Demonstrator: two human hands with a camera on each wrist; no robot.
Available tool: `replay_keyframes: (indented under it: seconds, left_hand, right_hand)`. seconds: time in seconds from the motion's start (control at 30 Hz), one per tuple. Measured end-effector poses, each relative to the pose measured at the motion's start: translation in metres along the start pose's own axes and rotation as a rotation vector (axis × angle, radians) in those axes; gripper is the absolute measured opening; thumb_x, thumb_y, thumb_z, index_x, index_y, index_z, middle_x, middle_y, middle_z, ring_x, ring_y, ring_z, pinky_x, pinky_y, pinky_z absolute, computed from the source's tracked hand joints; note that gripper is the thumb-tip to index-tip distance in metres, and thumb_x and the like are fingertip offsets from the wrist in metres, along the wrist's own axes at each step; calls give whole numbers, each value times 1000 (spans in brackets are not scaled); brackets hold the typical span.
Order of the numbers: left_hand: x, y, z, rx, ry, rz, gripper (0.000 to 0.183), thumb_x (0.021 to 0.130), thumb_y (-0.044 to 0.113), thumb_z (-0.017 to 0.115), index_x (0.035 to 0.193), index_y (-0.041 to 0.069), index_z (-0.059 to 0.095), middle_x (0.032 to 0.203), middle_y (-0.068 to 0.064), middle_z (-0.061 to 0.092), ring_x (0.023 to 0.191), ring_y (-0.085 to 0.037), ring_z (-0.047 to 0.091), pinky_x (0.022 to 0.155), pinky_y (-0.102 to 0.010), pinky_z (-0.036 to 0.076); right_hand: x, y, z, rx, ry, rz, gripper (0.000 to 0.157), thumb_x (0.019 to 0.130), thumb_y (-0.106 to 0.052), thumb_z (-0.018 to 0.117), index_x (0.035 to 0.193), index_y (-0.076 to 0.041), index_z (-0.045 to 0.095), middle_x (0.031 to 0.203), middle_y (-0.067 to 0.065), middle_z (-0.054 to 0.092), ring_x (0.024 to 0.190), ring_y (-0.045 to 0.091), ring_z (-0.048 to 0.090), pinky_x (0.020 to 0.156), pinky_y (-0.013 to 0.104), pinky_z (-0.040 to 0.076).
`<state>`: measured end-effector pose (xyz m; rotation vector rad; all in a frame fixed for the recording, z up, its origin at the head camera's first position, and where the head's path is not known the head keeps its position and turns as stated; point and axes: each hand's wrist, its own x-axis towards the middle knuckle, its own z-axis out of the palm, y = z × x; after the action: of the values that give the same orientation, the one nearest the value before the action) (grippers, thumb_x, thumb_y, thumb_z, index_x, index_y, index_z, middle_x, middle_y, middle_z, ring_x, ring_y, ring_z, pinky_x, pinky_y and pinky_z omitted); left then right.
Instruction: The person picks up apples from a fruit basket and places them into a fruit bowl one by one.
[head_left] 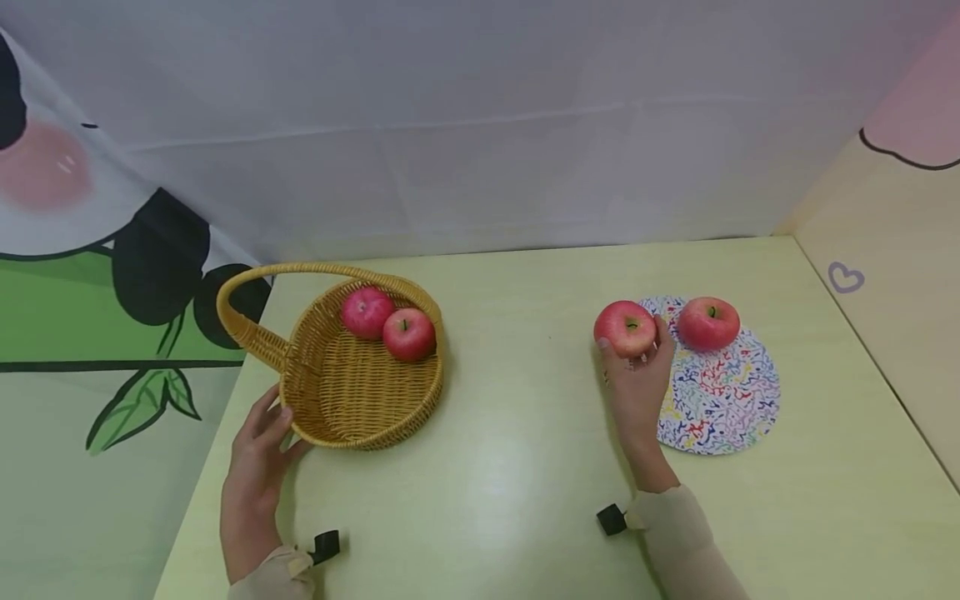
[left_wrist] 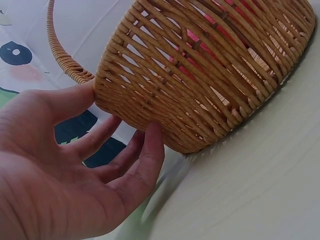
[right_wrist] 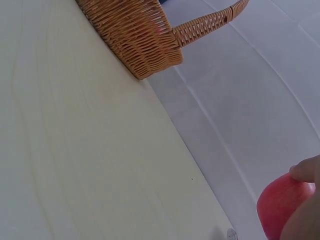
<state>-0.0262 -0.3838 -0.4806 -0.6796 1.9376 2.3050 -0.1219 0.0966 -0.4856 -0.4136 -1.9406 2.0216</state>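
In the head view my right hand [head_left: 637, 379] grips a red apple [head_left: 624, 327] at the left edge of a round patterned mat [head_left: 723, 408]. Only part of that hand and apple shows in the right wrist view. A second apple [head_left: 708, 323] rests on the mat, just to the right. At the left stands a wicker basket [head_left: 360, 412] with a tall arched handle [head_left: 247, 329]; my left hand [left_wrist: 75, 165] holds its near left side, thumb at the rim and fingertips against the weave. Inside, a pinkish-red fruit [head_left: 367, 312] and an apple [head_left: 409, 335] lie together at the back.
The pale wooden table [head_left: 517, 417] stretches between basket and mat. A white cloth backdrop [head_left: 487, 183] hangs along the far edge, a printed panel [head_left: 67, 317] stands on the left, and a cream side wall [head_left: 892, 333] borders the right.
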Motion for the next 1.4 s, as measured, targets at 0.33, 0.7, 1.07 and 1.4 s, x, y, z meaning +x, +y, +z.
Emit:
replay_keyframes:
  seconds: [0.33, 0.7, 1.07, 1.4]
  left_hand:
    - [-1, -2, 1, 3, -5, 13, 62, 109, 23, 55, 165, 26, 30, 134, 20, 58, 124, -1, 56, 87, -25, 57]
    - [-1, -3, 0, 4, -4, 24, 62, 109, 22, 55, 165, 26, 30, 134, 19, 58, 122, 0, 57, 87, -25, 57]
    - [-1, -1, 1, 18, 2, 14, 63, 108, 25, 56, 165, 27, 29, 135, 18, 55, 122, 0, 57, 86, -24, 57]
    - [-2, 1, 2, 43, 11, -3, 63, 109, 28, 55, 166, 29, 28, 139, 18, 51, 124, 0, 54, 87, -23, 56]
  right_hand:
    - [1, 3, -11, -57, 36, 29, 85, 95, -19, 77, 162, -24, 25, 164, -3, 33, 150, 19, 37, 120, 43, 43]
    - [7, 7, -16, -102, 60, 58, 88, 95, -21, 78, 163, -19, 22, 164, 0, 32, 150, 19, 36, 121, 44, 42]
    - [14, 12, -17, -162, 78, 55, 89, 94, -20, 79, 163, -17, 23, 165, 1, 32, 152, 19, 33, 126, 46, 35]
    - [17, 12, -17, -181, 86, 44, 88, 93, -16, 78, 162, -12, 24, 163, 4, 33, 150, 21, 35, 125, 47, 35]
